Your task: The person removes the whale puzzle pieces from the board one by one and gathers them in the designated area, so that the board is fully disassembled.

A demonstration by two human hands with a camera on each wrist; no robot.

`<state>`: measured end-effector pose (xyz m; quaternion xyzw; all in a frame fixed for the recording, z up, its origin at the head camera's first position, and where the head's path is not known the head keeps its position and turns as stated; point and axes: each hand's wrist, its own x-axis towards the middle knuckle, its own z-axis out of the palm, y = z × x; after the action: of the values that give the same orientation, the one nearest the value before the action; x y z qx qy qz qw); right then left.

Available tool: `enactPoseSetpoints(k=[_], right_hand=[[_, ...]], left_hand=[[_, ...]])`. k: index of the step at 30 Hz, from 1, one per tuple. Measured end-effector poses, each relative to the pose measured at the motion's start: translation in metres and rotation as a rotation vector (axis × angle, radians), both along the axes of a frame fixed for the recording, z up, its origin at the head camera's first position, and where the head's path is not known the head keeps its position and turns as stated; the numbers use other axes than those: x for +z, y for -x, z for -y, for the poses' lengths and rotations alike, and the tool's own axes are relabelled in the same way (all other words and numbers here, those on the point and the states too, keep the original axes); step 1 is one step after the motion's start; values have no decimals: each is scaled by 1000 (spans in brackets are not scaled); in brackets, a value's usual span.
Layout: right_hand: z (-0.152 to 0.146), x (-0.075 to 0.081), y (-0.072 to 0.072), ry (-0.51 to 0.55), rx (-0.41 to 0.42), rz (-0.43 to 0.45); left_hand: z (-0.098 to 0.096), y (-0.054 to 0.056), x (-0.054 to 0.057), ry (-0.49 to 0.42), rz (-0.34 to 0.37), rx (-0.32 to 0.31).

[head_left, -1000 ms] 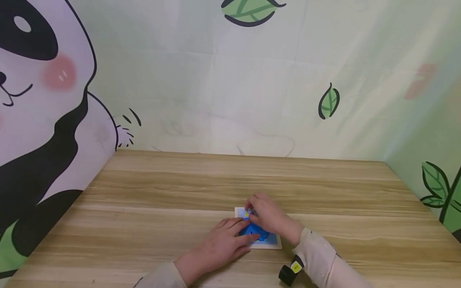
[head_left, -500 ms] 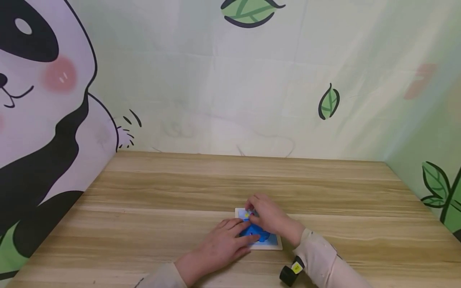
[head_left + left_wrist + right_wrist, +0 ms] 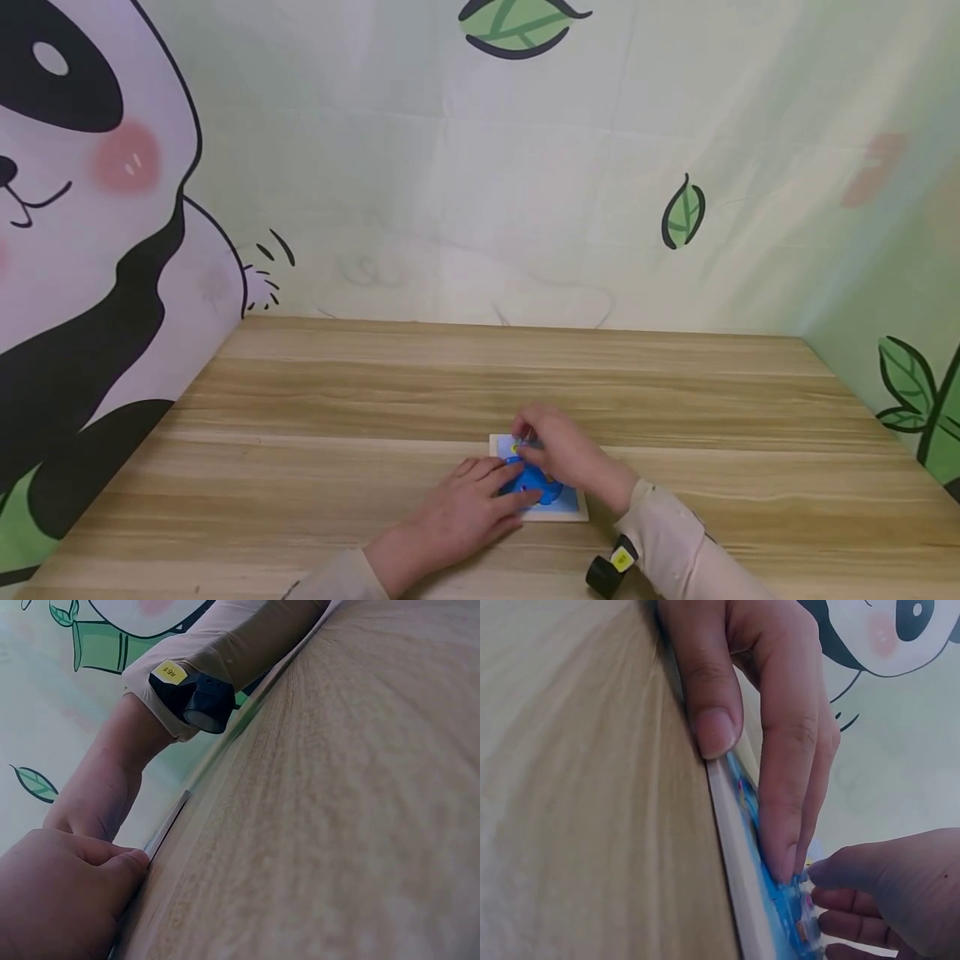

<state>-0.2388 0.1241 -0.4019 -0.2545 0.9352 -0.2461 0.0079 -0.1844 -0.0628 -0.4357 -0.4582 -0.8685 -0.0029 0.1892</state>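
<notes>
A small board with a pale rim and light-blue picture lies flat on the table; it looks like a child's puzzle. Blue pieces cover its middle. My left hand lies across the board's left part with fairly straight fingers. In the right wrist view its thumb rests at the near edge, while other fingertips press the blue surface. My right hand, fingers bent, pinches a small piece at the top of the picture; that piece is mostly hidden. The left wrist view shows the left hand from the side.
Wood-grain table surrounds the board and meets a wall cloth printed with leaves and a panda. A black wrist camera with a yellow label hangs from the right sleeve, just above the table.
My right hand's fingers have shifted slightly at the top of the board, and a small brownish patch now shows beside the blue pieces. The left hand stays put.
</notes>
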Motion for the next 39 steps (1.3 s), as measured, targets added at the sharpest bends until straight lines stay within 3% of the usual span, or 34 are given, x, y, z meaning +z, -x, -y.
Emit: enactPoseSetpoints(k=[6, 11, 22, 29, 39], right_hand=[[-2, -3, 2, 72, -6, 3], [-5, -6, 7, 173, 35, 30], [-12, -4, 13, 384, 31, 213], [-18, 2, 12, 402, 46, 228], [-30, 11, 14, 421, 34, 259]], left_hand=[[0, 0, -2, 5, -3, 1], [0, 1, -3, 13, 11, 2], [-1, 2, -4, 9, 31, 3], [-1, 1, -2, 15, 82, 18], [0, 1, -3, 2, 45, 19]])
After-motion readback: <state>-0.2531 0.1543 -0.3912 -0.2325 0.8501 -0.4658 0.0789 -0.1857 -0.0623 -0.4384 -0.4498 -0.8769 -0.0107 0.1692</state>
